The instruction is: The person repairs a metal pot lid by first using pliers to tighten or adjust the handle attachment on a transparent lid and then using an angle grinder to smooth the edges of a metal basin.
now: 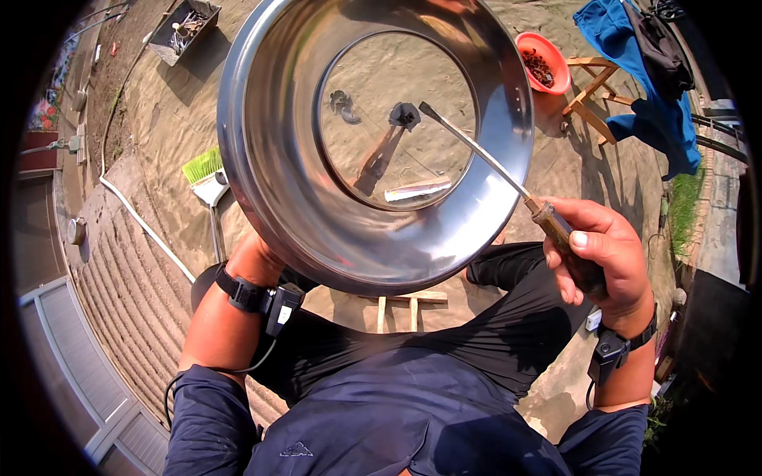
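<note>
A large, shiny stainless-steel basin point(274, 159) with a round opening in its bottom is tilted up in front of me. My left hand point(258, 252) reaches behind its lower left rim and supports it; the fingers are hidden there. In my right hand point(611, 246) I grip a flat-blade screwdriver point(567, 247) by its worn wooden handle. Its blade slants up and left across the basin, with the tip over the opening. On the ground seen through that opening lie a dark-headed tool with a brown handle point(379, 159), black scraps point(344, 107) and a whitish strip point(417, 189).
A red bowl of small brown pieces point(544, 62) stands at the upper right, near a wooden stool point(591, 95) and blue cloth point(647, 103). A metal box of tools point(184, 32) and a green-bristled broom point(205, 170) are on the left. A pale hose point(147, 226) runs nearby.
</note>
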`<state>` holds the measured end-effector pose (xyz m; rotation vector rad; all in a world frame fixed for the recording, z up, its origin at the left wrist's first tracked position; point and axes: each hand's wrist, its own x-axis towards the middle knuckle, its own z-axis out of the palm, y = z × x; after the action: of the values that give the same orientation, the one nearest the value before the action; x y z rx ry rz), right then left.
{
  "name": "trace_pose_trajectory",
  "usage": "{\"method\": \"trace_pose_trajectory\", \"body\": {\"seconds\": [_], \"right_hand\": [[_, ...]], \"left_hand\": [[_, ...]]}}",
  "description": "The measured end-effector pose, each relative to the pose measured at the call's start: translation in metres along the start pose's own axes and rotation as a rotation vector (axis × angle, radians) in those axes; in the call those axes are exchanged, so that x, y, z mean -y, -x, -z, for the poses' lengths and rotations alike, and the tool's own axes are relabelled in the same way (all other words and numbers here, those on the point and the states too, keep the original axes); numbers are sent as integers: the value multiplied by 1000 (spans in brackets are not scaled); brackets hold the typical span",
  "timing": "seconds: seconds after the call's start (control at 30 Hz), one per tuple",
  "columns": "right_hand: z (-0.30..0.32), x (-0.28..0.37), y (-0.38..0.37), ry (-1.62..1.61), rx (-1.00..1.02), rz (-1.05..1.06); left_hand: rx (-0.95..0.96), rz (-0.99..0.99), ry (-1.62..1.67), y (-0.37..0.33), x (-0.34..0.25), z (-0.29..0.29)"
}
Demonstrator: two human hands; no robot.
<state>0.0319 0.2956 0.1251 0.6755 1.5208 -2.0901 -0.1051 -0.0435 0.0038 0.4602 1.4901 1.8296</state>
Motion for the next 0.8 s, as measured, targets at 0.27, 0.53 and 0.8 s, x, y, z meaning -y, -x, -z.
{"method": "trace_pose_trajectory", "body": {"seconds": [0.27, 0.53, 0.8], "right_hand": [[3, -4, 2, 75, -76, 14], [1, 2, 4, 108, -63, 2], [-1, 6, 8, 229, -71, 3]], "left_hand": [[20, 4, -35, -8, 11, -3], [44, 10, -60, -10, 13, -4], [74, 26, -97, -8, 11, -2]]}}
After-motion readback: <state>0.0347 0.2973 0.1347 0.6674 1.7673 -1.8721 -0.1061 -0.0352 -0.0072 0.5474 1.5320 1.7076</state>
